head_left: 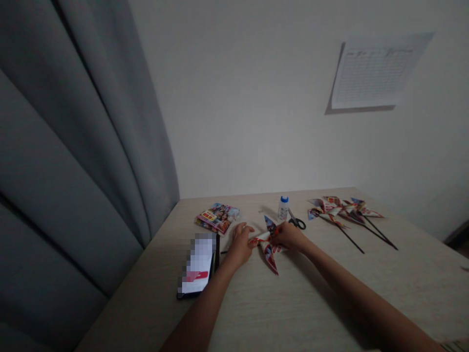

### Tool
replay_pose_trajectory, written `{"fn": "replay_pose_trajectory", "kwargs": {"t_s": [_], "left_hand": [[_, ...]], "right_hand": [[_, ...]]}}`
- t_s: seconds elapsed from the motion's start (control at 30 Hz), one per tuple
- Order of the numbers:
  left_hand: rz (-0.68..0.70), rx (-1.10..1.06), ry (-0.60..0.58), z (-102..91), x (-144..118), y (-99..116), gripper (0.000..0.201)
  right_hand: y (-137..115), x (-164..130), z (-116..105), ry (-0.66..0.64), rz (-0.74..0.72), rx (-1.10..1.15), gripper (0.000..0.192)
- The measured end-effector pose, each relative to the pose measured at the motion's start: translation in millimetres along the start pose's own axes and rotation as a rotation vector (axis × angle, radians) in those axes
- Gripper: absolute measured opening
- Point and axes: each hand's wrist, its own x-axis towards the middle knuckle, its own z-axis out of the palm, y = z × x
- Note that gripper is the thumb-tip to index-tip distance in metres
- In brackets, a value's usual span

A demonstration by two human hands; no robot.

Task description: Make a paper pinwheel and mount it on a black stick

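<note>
Pressing down on a paper pinwheel (268,244), both hands meet near the middle of the table (293,303). The left hand (242,243) rests on its left blade with fingers curled over the paper, and the right hand (289,236) pinches the hub from the other side; both grasp the pinwheel, though how firmly cannot be told at this size. One blade points up toward the far edge, another down toward the near edge.

This looks like the folding or fixing stage: blade tips gathered to the centre and held there. A judgement only, but the next move would call for keeping the tips pinned with one hand while the other frees itself for the glue bottle (283,208) or the scissors (297,222), both just beyond the right hand.

Toward the far right corner lie finished pinwheels (342,208) on dark sticks. A stack of printed paper (218,217) sits beyond the left hand, and a phone (200,266) lies near the left edge, beside the left forearm.
</note>
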Motion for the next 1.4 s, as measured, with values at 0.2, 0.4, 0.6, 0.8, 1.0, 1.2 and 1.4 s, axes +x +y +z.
{"fn": "replay_pose_trajectory", "kwargs": {"t_s": [0.2, 0.4, 0.6, 0.8, 1.0, 1.2, 1.4], "left_hand": [[-0.001, -0.028, 0.012, 0.3, 0, -1, 0.037], [0.019, -0.026, 0.023, 3.2, 1, -8, 0.038], [0.03, -0.025, 0.02, 3.2, 1, -9, 0.04], [0.026, -0.037, 0.028, 4.0, 1, -9, 0.04], [0.03, -0.02, 0.06, 4.0, -3, -5, 0.041], [0.075, -0.065, 0.083, 4.4, -7, -2, 0.041], [0.095, -0.063, 0.119, -4.5, -6, 1, 0.047]], "right_hand": [[8, 8, 6, -0.008, -0.017, 0.055, 0.018], [11, 13, 8, -0.001, -0.016, 0.091, 0.019], [13, 16, 11, -0.008, -0.013, 0.103, 0.019], [12, 11, 11, 0.011, -0.013, 0.102, 0.019], [16, 6, 12, 0.02, -0.04, 0.147, 0.017], [19, 3, 12, 0.011, -0.071, 0.21, 0.016], [26, 6, 11, 0.041, -0.103, 0.313, 0.016]]}}
